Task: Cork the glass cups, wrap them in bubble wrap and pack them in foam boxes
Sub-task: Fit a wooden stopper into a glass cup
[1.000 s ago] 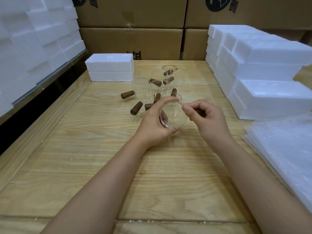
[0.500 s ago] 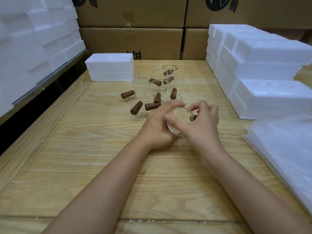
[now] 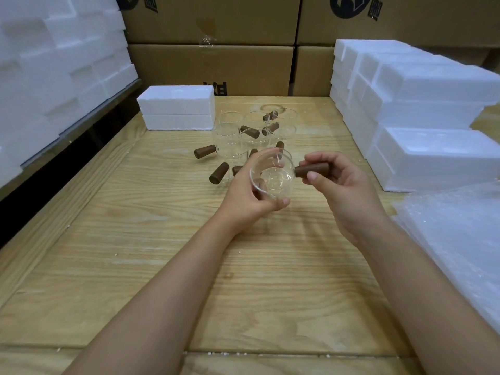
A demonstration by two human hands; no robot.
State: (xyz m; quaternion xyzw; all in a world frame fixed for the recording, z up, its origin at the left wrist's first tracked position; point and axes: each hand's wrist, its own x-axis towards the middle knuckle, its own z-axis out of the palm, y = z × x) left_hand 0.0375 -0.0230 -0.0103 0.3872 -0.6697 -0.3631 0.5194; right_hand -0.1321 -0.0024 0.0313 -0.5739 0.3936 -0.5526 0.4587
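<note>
Right hand [image 3: 343, 190] pulled back, cork [image 3: 311, 169] (pinched) beside glass cup [image 3: 273, 174] in left hand [image 3: 247, 197]

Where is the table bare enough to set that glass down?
Bare: the wide wood left of the left arm, from table edge to the lone foam box, and the near strip between the forearms. Crowded: cups and corks at the back, foam stacks and bubble wrap on the right.

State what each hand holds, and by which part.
The left hand grips a glass cup round its wall; right hand pinches a brown cork by its right end.
</note>
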